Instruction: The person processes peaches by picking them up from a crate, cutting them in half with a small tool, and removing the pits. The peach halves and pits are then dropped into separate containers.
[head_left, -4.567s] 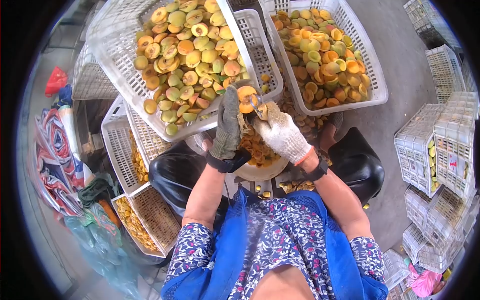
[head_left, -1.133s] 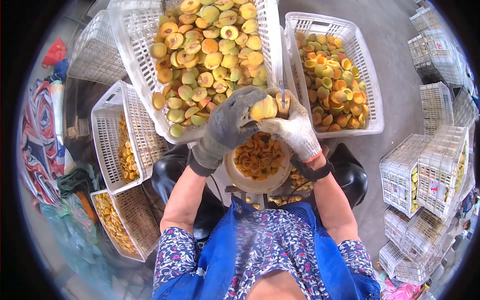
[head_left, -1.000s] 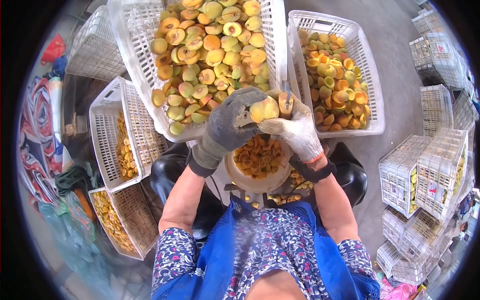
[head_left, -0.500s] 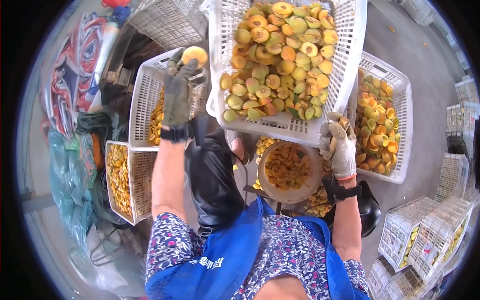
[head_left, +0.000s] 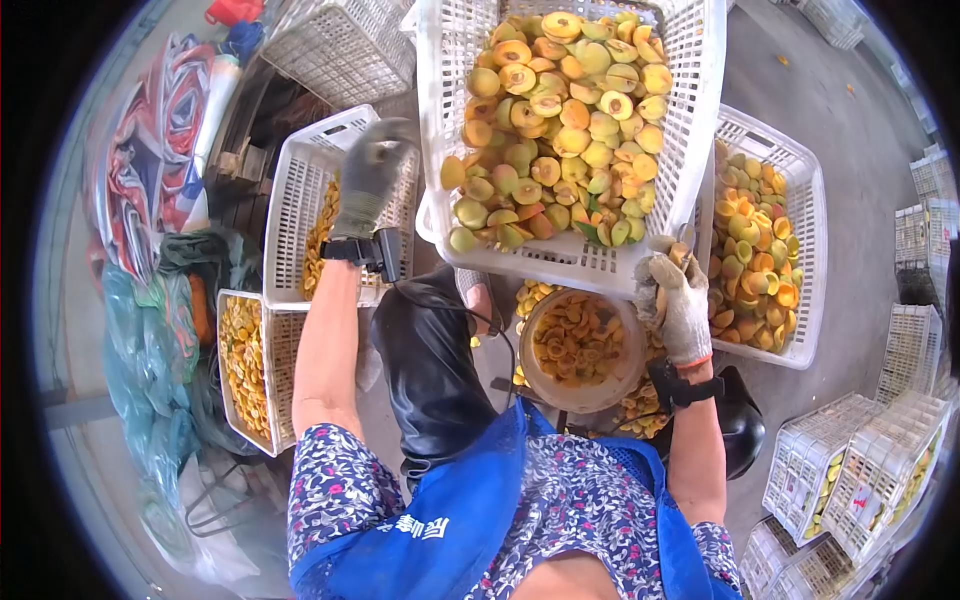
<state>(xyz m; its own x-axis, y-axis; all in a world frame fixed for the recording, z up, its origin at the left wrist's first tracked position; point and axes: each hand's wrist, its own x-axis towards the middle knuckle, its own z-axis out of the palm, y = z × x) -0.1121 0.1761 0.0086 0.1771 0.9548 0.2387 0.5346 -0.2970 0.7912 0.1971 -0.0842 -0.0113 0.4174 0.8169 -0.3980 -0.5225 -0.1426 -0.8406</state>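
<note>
My left hand, in a dark grey glove, is smeared by motion at the left rim of a big white crate. Halved peach-like fruit, some with the stone showing, fills that crate. By its lower right corner, my right hand, in a pale knitted glove, is curled closed. A narrow brownish thing sticks up at its thumb; I cannot tell what it is. Left of that hand stands a round tub holding orange fruit pieces.
White crates of cut fruit stand at right, behind my left hand and lower left. Stacked crates line the right side. Plastic sheeting lies at far left. A cable runs from my left wrist.
The round yellow fruit held up in my left hand is no longer visible, and that hand is now blurred. My right hand stays closed near the crate corner.
</note>
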